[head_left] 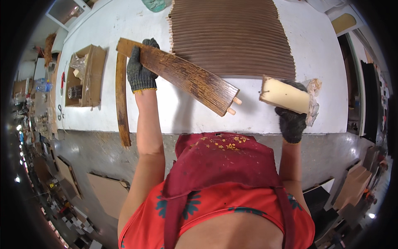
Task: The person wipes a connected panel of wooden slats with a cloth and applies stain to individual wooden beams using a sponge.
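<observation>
Left hand (143, 71) in dark grey knitted glove with yellow cuff: pinches upper-left end of brown-stained flat wooden slat (186, 79).
Slat: slants over white tabletop (253, 120), with two pale round wooden pegs (231, 111) jutting from lower-right end.
Right hand (291, 123) in black glove: grips cream rectangular block (286, 94), close to crumpled pale wrapping (313, 101).
Tabletop: bears packed row of brown strips (232, 37) ahead, narrow brown slat (121, 95) and open wooden box (95, 79) leftward.
</observation>
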`<state>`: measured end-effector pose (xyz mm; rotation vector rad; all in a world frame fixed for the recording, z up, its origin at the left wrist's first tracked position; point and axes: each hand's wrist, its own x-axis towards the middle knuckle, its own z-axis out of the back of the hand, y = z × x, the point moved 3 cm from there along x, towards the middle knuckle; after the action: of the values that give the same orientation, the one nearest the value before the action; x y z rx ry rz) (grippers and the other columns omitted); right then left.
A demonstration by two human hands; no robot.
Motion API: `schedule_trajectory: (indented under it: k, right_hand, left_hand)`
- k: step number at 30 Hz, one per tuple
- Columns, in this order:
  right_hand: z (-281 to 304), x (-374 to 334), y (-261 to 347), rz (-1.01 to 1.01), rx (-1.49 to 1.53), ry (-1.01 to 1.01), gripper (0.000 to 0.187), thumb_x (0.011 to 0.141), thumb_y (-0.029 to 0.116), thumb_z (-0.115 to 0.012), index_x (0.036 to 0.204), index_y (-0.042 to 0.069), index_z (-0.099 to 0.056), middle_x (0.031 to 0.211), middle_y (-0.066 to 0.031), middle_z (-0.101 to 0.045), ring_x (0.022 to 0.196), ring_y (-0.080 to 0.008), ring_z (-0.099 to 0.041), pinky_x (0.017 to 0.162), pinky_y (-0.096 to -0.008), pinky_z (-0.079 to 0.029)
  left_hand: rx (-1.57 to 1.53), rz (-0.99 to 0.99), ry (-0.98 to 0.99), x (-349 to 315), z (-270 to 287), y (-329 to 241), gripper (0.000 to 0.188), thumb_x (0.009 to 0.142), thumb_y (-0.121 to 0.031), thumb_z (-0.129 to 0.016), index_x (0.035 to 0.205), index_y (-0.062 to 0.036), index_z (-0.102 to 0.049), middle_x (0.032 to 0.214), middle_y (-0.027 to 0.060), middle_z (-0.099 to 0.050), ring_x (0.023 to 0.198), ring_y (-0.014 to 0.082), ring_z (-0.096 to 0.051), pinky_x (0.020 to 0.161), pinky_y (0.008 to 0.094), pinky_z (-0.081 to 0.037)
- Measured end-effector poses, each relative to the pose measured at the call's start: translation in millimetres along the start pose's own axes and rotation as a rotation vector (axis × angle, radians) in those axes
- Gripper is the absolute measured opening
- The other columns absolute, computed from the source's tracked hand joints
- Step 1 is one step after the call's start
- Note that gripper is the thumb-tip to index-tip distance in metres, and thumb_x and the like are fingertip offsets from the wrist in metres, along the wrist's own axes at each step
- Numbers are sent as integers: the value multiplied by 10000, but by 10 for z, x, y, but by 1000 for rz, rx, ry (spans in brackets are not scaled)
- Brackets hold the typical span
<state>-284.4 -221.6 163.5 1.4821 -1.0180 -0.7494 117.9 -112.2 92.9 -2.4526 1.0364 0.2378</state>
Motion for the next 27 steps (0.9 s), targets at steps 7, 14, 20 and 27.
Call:
schedule_trajectory:
  k: [7,14,20,27]
  right_hand:
    - [-381,62,-141,388,-406,251,581,586,165,-849,1055,22,-538,1066,-116,-607,990,-235,-578,873,-345,-459]
    - [-616,165,-269,260,283,379,514,609,66,-833,1015,50,-518,1096,-141,-578,1040,-254,-561,871,-398,-475]
    - [-656,195,-173,295,449,360,462,638,56,-803,999,43,-514,1064,-140,-587,981,-243,-581,848,-379,-485]
    - [-561,319,-36,384,21,350,337,695,111,-763,939,35,-544,1004,-150,-601,935,-258,-589,831,-381,-481]
  left_hand:
    - [-149,32,91,-112,7,83,331,845,-106,-592,1120,59,-510,1030,214,-599,963,346,-589,857,453,-517]
    - [-140,3,122,-144,60,204,286,901,-150,-544,1110,41,-503,1020,188,-597,931,303,-596,829,408,-525]
    - [-79,-56,57,-220,51,304,278,916,-158,-524,1111,39,-500,1002,181,-597,917,292,-600,801,398,-539]
    - [-148,21,97,-167,160,276,262,895,-100,-557,1113,43,-535,1051,178,-595,995,296,-578,902,381,-499]
